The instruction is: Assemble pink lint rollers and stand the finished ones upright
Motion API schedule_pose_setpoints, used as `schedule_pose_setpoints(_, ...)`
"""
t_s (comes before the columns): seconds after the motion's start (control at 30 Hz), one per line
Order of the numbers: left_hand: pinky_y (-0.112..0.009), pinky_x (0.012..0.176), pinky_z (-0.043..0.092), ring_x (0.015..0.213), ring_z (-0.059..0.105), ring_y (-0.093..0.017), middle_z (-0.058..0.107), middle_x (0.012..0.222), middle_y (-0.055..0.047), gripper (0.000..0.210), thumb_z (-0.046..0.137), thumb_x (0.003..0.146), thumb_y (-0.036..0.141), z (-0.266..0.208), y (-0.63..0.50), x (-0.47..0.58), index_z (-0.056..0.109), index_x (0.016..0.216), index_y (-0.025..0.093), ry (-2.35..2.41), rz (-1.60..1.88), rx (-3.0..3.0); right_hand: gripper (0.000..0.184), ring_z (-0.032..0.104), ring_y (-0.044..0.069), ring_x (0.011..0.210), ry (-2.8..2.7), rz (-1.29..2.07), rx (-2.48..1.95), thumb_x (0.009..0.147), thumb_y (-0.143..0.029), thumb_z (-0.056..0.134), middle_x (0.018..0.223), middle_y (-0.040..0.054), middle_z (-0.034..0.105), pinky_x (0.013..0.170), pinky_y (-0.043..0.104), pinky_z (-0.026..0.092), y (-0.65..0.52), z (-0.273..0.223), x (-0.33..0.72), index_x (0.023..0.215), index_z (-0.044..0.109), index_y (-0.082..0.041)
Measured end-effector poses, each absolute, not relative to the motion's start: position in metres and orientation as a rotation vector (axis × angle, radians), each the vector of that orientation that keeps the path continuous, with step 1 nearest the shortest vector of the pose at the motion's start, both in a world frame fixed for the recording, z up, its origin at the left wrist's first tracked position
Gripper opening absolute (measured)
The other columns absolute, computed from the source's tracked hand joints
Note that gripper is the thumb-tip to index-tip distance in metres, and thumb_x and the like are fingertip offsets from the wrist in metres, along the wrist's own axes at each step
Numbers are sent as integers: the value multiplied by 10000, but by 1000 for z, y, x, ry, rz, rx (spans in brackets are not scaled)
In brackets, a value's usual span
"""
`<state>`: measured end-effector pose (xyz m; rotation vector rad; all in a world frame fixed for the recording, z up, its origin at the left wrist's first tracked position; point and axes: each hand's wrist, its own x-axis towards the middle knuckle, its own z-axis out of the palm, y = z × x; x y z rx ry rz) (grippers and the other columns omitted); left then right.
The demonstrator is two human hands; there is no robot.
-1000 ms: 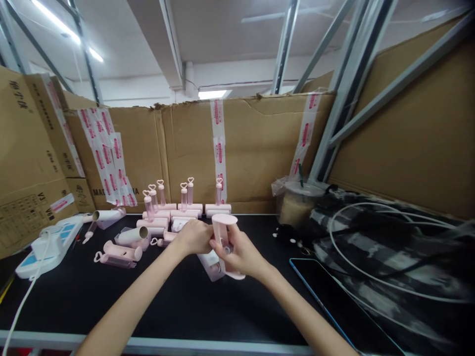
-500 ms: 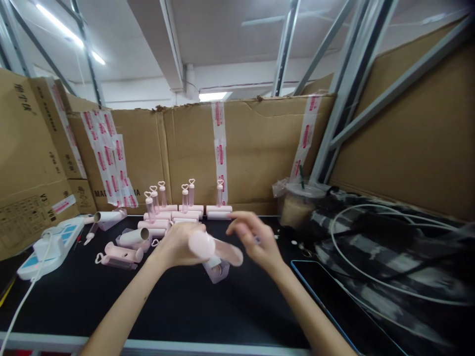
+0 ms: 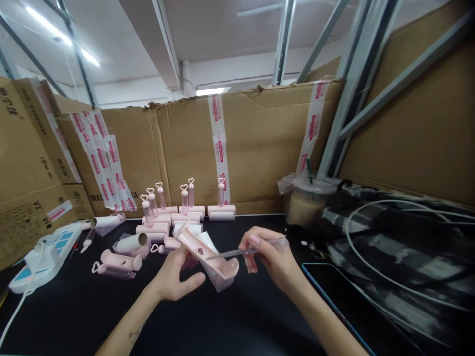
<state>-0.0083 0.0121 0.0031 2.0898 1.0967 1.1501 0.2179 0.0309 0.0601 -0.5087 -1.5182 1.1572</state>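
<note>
My left hand (image 3: 176,277) grips a light pink plastic roller holder (image 3: 198,247), its fingers partly behind it and the thumb sticking out below. The holder is tilted, its right end lower, with a small hole in its face. In my right hand (image 3: 272,257) is a thin rod with a clear handle (image 3: 282,242); its tip reaches the holder's face, though contact is hard to tell. A small translucent pink piece (image 3: 251,263) hangs below those fingers; how it is held is unclear. Behind the holder lies a white roll in a translucent case (image 3: 218,283), partly hidden.
Several pink roller units (image 3: 221,212) with upright heart-topped handles stand along the cardboard wall (image 3: 252,148). Loose holders (image 3: 120,259) and rolls (image 3: 131,241) lie left. A power strip (image 3: 44,257) is far left. Right are a drink cup (image 3: 308,202), phone (image 3: 345,306), and cables (image 3: 349,222).
The pink holder has turned, so its face with the hole now shows. My right hand has moved slightly right and down, and the clear-handled rod now shows in it. The view has shifted slightly.
</note>
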Motion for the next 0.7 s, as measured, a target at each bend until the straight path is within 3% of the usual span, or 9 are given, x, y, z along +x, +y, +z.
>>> schedule_pose_setpoints(0.27, -350, 843, 459, 960, 581, -243, 624, 993, -101, 297, 587, 774, 370, -2, 5, -4, 557, 962, 142, 915, 1082, 1857, 386, 423, 83, 243, -1452, 1137, -602, 833, -421, 504, 338, -28, 492, 260, 177, 307, 38, 48, 212, 604, 600, -126)
schedule_pose_setpoints(0.47, -361, 825, 456, 912, 581, -240, 619, 996, -97, 368, 550, 793, 424, 6, 0, -1, 566, 1035, 147, 659, 1080, 1764, 339, 472, 82, 315, -1535, 1093, -475, 840, -359, 513, 458, -1, 548, 300, 185, 340, 37, 42, 218, 615, 624, -131)
schedule_pose_setpoints(0.7, -275, 703, 459, 804, 574, -196, 628, 902, -67, 338, 594, 763, 419, 10, -3, 0, 608, 978, 159, 647, 1104, 1645, 233, 545, 112, 430, -1926, 734, -419, 848, -287, 494, 554, 21, 591, 405, 213, 434, 22, 54, 232, 755, 671, -167)
